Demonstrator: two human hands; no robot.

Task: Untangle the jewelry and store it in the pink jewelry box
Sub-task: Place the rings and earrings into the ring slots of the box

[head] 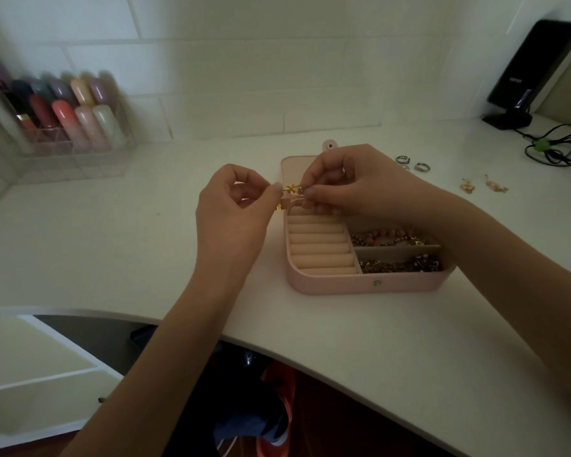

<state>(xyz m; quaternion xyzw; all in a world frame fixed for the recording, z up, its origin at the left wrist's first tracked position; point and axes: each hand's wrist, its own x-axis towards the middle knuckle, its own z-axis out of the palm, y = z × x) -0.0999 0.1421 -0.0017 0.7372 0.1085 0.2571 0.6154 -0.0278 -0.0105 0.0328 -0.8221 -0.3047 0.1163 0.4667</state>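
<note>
Above the far end of the open pink jewelry box (337,286), which sat on the white counter (112,252), the left hand (234,206) and the right hand (353,186) held a small gold piece of jewelry (292,189) between them, each hand's fingers pinched together on one end of it. The piece looked bright yellow-gold with tiny flower-like links, another gold bit hanging lower by the left hand. Inside the box lay a row of peach ring rolls (320,247) on the left and two compartments of tangled beaded and metal chains (399,265) on the right.
</note>
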